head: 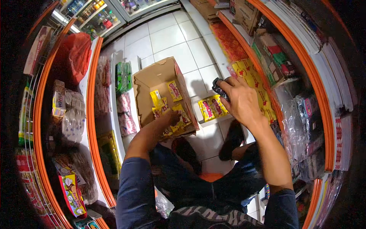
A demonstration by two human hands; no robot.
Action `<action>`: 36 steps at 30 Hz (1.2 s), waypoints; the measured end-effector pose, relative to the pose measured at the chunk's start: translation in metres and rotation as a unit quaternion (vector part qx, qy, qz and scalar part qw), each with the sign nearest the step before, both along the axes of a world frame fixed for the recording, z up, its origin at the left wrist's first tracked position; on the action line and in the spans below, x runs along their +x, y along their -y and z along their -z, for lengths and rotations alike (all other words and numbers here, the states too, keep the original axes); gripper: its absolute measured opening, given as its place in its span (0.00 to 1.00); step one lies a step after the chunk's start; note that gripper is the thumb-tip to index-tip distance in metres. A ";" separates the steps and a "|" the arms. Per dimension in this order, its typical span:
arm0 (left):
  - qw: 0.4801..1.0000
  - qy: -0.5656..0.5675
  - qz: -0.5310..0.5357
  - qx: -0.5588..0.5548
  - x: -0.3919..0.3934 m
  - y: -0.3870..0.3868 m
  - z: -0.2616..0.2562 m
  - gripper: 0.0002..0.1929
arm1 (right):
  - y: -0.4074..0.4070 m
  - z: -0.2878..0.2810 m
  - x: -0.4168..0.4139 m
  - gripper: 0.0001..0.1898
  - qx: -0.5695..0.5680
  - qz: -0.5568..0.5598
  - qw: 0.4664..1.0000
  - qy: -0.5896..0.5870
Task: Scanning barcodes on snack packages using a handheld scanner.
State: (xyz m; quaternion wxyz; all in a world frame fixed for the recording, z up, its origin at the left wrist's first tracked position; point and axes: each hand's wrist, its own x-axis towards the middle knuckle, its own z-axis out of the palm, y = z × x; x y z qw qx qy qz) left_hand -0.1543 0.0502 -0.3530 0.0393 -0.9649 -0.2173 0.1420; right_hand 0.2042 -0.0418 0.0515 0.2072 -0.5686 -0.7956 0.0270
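My left hand (172, 116) reaches down into an open cardboard box (151, 75) with a torn rim. It is over several yellow snack packets (178, 110); the fingers are shadowed and blurred, so I cannot tell whether they grip one. More yellow packets, such as one with pink lettering (174, 91), lie on the box floor. My right hand (240, 96) has a crumpled dark cloth or plastic wad (218, 87) between thumb and fingers. Just under that hand, two yellow packets (211, 108) rest side by side on a low white ledge beside the box.
Orange-edged shelves rise on the left (93, 123) and right (320, 94), with packaged goods. Green packs (123, 75) sit left of the box, and yellow wrapped packs (251, 80) line the lower right shelf. A drinks fridge (105, 17) stands beyond the tiled floor (168, 38).
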 end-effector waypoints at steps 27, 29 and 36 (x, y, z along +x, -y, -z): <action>0.911 -0.159 -0.261 -0.276 0.027 -0.037 -0.056 0.19 | 0.000 0.002 0.001 0.19 0.019 -0.035 0.999 -0.009; 0.905 -0.137 -0.260 -0.309 0.033 -0.062 -0.098 0.19 | 0.000 0.001 0.000 0.21 -0.001 -0.037 0.999 -0.009; 0.906 0.288 -0.198 -0.238 0.040 -0.020 -0.312 0.22 | -0.001 0.007 -0.003 0.31 -0.159 -0.050 0.971 -0.172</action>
